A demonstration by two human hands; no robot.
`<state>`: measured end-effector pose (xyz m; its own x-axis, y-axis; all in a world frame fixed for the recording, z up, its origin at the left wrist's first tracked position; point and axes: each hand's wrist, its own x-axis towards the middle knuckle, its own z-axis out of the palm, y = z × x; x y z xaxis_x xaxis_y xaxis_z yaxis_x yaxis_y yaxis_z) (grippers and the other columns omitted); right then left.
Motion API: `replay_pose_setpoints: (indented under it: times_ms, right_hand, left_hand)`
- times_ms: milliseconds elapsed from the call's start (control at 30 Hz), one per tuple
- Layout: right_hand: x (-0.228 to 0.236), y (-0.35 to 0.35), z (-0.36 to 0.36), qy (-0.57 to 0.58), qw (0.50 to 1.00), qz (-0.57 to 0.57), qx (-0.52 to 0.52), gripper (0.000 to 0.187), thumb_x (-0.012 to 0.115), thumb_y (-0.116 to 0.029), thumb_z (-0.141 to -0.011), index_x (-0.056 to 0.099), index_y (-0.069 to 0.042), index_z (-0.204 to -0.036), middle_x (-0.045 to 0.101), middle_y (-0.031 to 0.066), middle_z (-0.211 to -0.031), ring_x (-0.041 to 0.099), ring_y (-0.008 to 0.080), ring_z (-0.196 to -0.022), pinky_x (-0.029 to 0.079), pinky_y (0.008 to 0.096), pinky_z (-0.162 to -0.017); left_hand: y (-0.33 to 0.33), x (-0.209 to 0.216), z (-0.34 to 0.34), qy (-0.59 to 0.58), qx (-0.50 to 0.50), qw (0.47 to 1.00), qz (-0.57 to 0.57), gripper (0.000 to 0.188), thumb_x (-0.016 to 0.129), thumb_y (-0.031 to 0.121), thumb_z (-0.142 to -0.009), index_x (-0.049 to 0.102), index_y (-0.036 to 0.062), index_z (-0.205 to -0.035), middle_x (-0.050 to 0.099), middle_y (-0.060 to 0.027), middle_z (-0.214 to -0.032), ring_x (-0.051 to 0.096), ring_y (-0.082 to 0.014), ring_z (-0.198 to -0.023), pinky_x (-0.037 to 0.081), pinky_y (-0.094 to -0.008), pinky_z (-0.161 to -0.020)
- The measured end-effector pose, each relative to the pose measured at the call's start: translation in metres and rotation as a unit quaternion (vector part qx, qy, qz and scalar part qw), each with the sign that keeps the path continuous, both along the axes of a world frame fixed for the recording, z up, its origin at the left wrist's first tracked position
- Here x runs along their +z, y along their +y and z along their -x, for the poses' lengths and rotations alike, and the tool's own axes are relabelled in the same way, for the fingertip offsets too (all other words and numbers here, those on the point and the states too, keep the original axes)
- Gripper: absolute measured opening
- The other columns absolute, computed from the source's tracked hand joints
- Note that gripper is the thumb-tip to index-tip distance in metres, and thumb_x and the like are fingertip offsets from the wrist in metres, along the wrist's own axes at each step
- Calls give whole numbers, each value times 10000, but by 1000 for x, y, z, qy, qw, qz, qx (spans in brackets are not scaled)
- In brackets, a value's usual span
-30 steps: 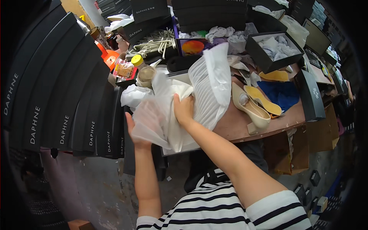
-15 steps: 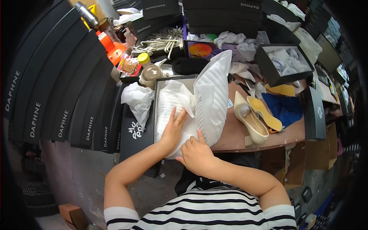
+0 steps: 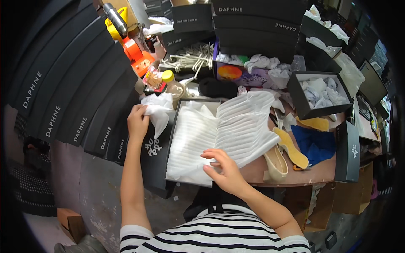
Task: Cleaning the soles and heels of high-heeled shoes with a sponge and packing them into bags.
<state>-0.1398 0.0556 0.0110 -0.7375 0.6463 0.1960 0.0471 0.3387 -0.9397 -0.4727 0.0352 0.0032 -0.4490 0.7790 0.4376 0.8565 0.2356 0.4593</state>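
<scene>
An open dark shoebox (image 3: 168, 179) sits before me, lined with white tissue and ribbed white padding (image 3: 192, 143). A flap of that padding (image 3: 244, 126) spreads out over the box's right side. My left hand (image 3: 138, 121) is closed on a crumpled sheet of white tissue paper (image 3: 159, 110), left of the box and above a dark box lid (image 3: 157, 162). Over the lower right corner of the box is my right hand (image 3: 227, 169), fingers apart and nothing in it. A cream heeled pump (image 3: 276, 166) lies to its right, partly covered by the flap.
Stacked dark shoeboxes (image 3: 71, 84) line the left side. Beside the pump are a yellow sole-shaped piece (image 3: 292, 148) and blue cloth (image 3: 315, 144). Behind stand a yellow-capped jar (image 3: 173, 86), white hooks (image 3: 194, 59) and a box of crumpled paper (image 3: 321, 92). A dark box (image 3: 346, 154) stands right.
My left hand has left the padding and taken hold of the tissue paper on the left. My right hand has lifted and opened. The padding flap has fallen to the right, over the pump.
</scene>
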Motion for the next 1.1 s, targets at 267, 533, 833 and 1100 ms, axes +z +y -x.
replay_pose_setpoints:
  times_ms: [267,533,833,1100]
  right_hand:
    - [81,28,-8,172,971,166,19,327,667,-174,-814,579,-23,-1090,596,52,-989,539,63,-824,448,208,-665]
    - [68,35,-75,255,931,23,-260,189,628,-201,-865,581,-30,-799,506,-58,-697,426,16,-608,348,180,-536]
    - [74,-28,-65,114,839,-531,-36,289,602,-126,-640,645,-60,-918,552,75,-1075,512,164,-708,428,259,-524]
    - [51,-42,-136,40,868,-473,-146,307,676,-211,-619,622,-56,-879,571,33,-813,535,168,-747,436,268,-569]
  left_hand:
    - [-32,103,-157,278,-200,926,-161,413,555,-27,-710,621,50,-1110,576,-102,-835,540,-218,-663,439,-314,-574]
    - [-46,85,-156,100,-132,968,-190,197,607,-32,-748,631,0,-940,589,-99,-794,553,-198,-685,441,-289,-628]
    - [-46,156,-232,-155,-359,915,-98,595,682,278,-696,495,29,-1203,538,-71,-814,534,-147,-635,417,-240,-546]
    - [-45,158,-206,-69,-374,890,249,186,717,215,-719,684,51,-798,460,-73,-464,437,-132,-406,340,-276,-423]
